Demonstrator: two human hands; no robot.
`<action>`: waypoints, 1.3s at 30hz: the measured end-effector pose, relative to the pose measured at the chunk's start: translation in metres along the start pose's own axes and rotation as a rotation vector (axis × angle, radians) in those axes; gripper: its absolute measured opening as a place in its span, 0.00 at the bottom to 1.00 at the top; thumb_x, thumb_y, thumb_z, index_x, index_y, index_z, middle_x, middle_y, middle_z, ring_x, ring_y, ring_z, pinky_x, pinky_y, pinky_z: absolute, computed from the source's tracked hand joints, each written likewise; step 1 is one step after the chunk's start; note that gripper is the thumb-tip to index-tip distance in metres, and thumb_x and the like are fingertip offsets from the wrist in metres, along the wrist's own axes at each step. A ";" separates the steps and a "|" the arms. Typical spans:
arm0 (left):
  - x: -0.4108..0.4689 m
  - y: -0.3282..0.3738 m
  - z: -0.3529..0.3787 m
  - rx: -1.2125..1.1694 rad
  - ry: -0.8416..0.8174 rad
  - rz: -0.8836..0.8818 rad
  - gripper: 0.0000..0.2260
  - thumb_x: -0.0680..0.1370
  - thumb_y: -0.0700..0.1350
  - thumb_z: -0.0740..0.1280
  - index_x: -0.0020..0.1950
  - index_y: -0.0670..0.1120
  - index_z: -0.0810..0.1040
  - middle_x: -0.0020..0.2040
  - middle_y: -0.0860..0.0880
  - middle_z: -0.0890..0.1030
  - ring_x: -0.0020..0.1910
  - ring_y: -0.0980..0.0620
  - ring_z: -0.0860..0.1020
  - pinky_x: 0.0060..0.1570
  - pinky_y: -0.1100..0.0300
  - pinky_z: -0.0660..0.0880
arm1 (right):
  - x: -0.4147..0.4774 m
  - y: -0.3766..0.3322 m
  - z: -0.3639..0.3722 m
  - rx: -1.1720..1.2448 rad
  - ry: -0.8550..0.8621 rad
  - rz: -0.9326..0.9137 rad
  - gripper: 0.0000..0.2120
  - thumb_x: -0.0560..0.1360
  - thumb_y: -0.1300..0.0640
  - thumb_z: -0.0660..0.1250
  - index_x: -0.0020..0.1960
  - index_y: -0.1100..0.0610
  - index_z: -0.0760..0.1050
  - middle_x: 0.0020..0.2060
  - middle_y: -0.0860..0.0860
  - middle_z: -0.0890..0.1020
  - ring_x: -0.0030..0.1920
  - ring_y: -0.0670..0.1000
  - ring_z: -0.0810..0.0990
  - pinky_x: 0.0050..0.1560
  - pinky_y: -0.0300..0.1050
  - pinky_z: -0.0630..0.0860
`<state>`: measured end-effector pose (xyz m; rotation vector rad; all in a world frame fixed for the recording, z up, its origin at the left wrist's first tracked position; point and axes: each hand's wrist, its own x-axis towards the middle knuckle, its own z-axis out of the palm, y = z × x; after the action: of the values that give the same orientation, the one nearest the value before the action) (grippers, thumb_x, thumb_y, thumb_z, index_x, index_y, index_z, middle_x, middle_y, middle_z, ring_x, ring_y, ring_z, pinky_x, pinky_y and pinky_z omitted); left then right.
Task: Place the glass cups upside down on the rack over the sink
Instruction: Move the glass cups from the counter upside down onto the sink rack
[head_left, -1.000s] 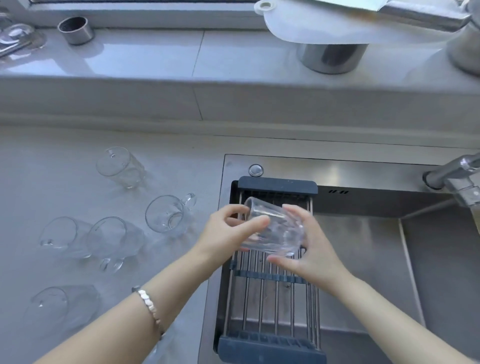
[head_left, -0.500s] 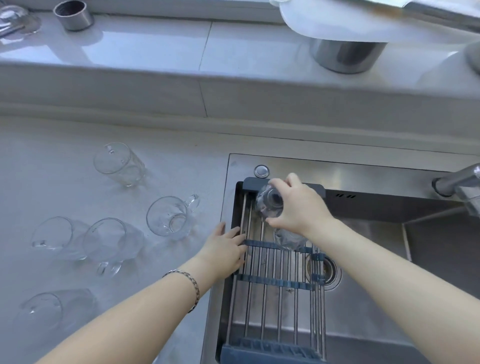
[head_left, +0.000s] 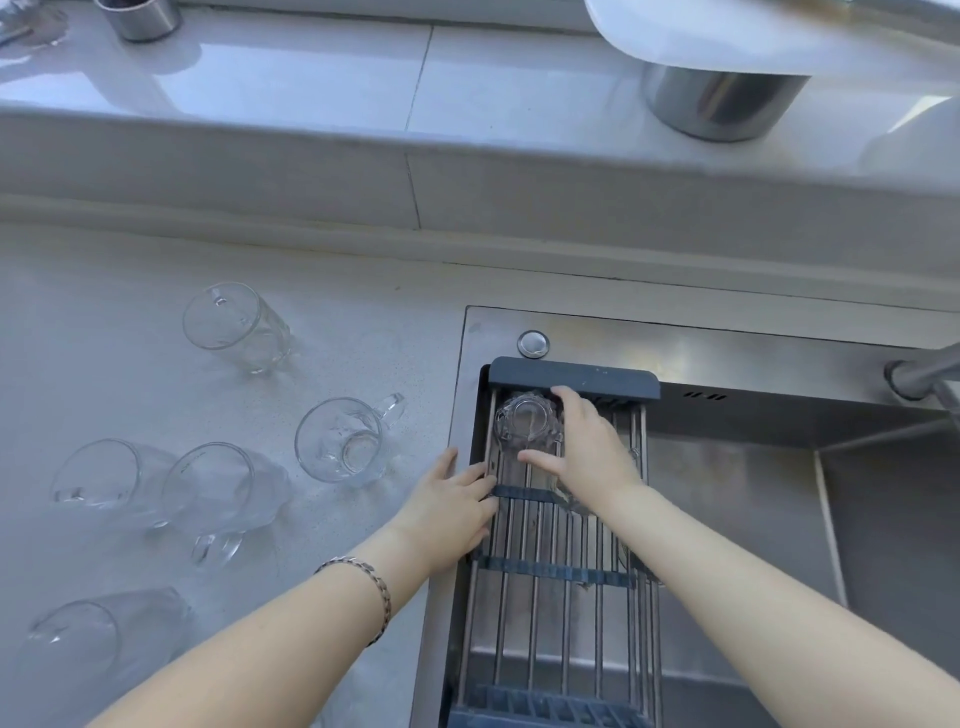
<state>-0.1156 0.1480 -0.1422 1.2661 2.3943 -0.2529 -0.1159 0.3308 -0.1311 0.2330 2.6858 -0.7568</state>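
A clear glass cup (head_left: 527, 426) stands upside down at the far left corner of the metal-bar rack (head_left: 556, 571) that spans the sink. My right hand (head_left: 587, 449) wraps around the cup's right side, thumb in front and fingers behind. My left hand (head_left: 449, 512) lies flat on the rack's left edge with its fingers spread, holding nothing. Several more glass cups lie on their sides on the counter to the left: one at the back (head_left: 236, 327), one with a handle nearest the sink (head_left: 345, 441), a pair (head_left: 208, 491) (head_left: 104, 480), and one at the front (head_left: 93, 634).
The steel sink basin (head_left: 753, 493) opens to the right of the rack, with a faucet (head_left: 922, 371) at its right edge. A raised sill (head_left: 363, 78) behind carries a steel pot (head_left: 719, 101) and a small steel cup (head_left: 140, 18).
My right hand has carried the cup to the rack's far left corner and turned it fully upside down onto the bars. My left hand, off the cup since a second ago, now rests on the rack's edge.
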 end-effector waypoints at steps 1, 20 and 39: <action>0.000 0.002 0.001 -0.044 -0.035 -0.004 0.18 0.72 0.54 0.69 0.59 0.48 0.80 0.65 0.48 0.78 0.68 0.50 0.73 0.69 0.41 0.64 | -0.008 0.007 -0.003 -0.029 -0.013 -0.014 0.43 0.67 0.39 0.70 0.73 0.56 0.55 0.70 0.55 0.66 0.69 0.56 0.67 0.69 0.51 0.65; -0.021 0.010 -0.027 -0.170 0.013 -0.055 0.16 0.80 0.42 0.56 0.67 0.43 0.71 0.70 0.44 0.72 0.75 0.47 0.62 0.75 0.42 0.51 | -0.019 0.009 -0.024 -0.285 0.027 -0.109 0.34 0.69 0.55 0.73 0.71 0.57 0.61 0.71 0.56 0.63 0.72 0.57 0.62 0.72 0.52 0.59; -0.142 -0.096 -0.030 -0.401 -0.059 -0.869 0.33 0.70 0.45 0.69 0.72 0.51 0.59 0.64 0.43 0.67 0.59 0.39 0.68 0.55 0.51 0.73 | -0.020 -0.144 0.054 0.129 0.054 -0.156 0.37 0.59 0.48 0.77 0.61 0.59 0.65 0.57 0.53 0.71 0.60 0.55 0.68 0.61 0.44 0.65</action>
<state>-0.1320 -0.0026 -0.0556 0.0030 2.6161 -0.0405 -0.1178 0.1792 -0.0990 0.0764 2.7328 -0.9849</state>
